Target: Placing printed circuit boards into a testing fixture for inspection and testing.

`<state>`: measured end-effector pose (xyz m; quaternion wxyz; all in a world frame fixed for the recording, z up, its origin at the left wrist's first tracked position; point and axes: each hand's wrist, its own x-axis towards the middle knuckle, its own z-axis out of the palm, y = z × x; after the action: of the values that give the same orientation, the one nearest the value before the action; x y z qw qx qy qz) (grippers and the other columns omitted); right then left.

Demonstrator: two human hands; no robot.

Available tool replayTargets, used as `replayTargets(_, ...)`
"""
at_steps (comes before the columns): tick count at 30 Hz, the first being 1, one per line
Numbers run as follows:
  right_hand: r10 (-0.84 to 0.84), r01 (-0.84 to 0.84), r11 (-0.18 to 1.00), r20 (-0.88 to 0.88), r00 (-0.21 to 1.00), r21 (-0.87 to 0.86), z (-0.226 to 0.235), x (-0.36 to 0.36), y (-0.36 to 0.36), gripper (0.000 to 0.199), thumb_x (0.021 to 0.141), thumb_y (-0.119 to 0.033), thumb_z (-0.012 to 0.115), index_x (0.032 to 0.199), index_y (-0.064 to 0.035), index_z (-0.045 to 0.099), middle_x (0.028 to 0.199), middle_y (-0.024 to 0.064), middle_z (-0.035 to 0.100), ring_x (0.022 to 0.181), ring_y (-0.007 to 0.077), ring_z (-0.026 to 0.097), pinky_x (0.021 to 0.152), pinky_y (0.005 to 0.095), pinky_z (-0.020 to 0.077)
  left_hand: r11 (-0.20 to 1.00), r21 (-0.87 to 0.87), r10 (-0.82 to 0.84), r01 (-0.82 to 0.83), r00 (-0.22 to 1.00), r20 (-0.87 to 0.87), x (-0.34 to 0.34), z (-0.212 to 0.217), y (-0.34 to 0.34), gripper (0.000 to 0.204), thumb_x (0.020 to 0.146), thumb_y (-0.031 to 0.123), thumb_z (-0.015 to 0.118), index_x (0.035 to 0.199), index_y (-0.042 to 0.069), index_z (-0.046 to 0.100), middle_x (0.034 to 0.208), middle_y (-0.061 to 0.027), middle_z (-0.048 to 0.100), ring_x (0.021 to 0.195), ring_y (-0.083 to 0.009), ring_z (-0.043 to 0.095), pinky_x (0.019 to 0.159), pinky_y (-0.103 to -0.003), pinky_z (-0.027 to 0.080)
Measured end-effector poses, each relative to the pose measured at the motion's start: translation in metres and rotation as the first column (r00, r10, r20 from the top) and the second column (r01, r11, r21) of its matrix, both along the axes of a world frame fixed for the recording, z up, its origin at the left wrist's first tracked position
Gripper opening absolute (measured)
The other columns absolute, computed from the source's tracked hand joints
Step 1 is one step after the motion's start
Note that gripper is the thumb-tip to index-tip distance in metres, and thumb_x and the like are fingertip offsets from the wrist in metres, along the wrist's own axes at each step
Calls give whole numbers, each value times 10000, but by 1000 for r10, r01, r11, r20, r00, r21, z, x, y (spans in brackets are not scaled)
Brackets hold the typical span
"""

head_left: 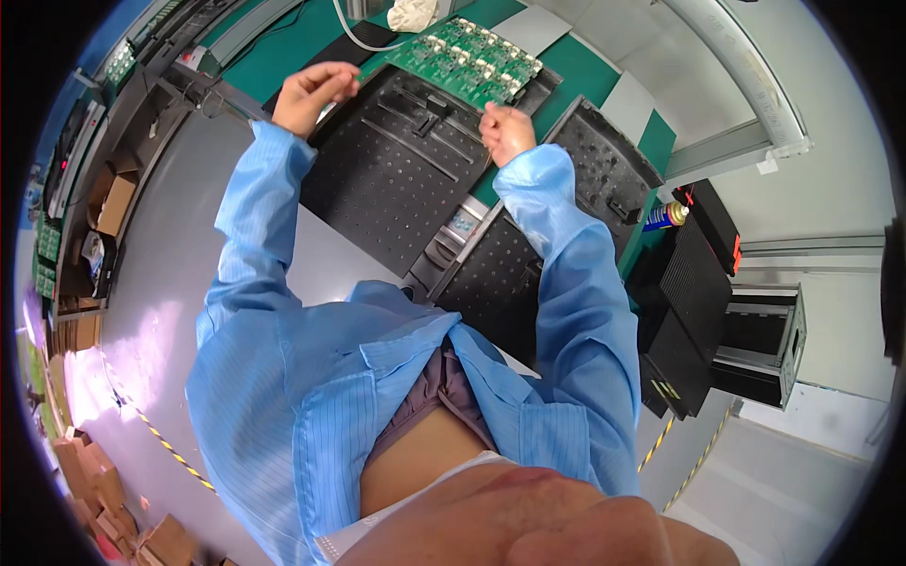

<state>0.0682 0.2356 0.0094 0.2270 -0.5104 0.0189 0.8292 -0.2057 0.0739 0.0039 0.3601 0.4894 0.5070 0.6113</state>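
A green circuit board panel [467, 61], full of repeated pale components, lies at the far side over a black perforated tray [377, 160]. My left hand [316, 97] is closed in a pinch beside the panel's left end, above the tray's far left corner. Whatever is between its fingertips is too small to make out. My right hand [507, 132] is closed at the panel's near right corner, with its fingertips on the board's edge. Both forearms are in blue striped sleeves.
Another black tray [604, 156] stands to the right on the green bench mat [656, 141]. A spray can [666, 216] is beside black ribbed boxes [694, 292]. A white cloth [412, 14] lies at the back. Cardboard boxes [99, 481] sit on the floor at left.
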Motion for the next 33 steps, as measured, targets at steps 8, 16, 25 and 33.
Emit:
replayTargets(8, 267, -103, 465, -29, 963, 880, 23, 81, -122, 91, 892, -110, 509, 820, -55, 501, 571, -11, 426, 460, 53, 333, 406, 176, 235, 989, -139, -11, 49, 966, 257, 7, 34, 41, 521, 890, 410, 516, 1232, 19, 478, 1086, -156, 600, 1021, -220, 563, 906, -369, 405)
replayTargets(16, 80, -424, 154, 417, 906, 892, 48, 120, -195, 74, 898, -81, 483, 863, -31, 524, 580, 21, 518, 446, 62, 358, 423, 169, 275, 884, 74, -461, 461, 840, 287, 91, 97, 46, 667, 894, 513, 422, 1341, 28, 321, 1271, -147, 472, 1116, -240, 495, 947, -385, 353)
replayTargets(25, -278, -615, 25, 596, 753, 788, 70, 152, -208, 129, 874, -41, 502, 990, -22, 557, 669, 41, 572, 480, 64, 390, 446, 162, 301, 895, 177, -445, 408, 831, 333, 131, 106, 55, 564, 929, 466, 378, 1318, 58, 364, 1180, -88, 545, 1023, -185, 531, 877, -311, 396)
replayTargets(33, -314, -64, 459, 229, 921, 886, 72, 171, -191, 181, 867, -53, 522, 1033, 19, 535, 740, 56, 565, 506, 51, 435, 388, 146, 261, 854, -62, -244, 516, 503, 829, 170, 78, 92, 567, 911, 500, 400, 1283, 74, 445, 1150, -88, 563, 991, -186, 528, 882, -319, 384)
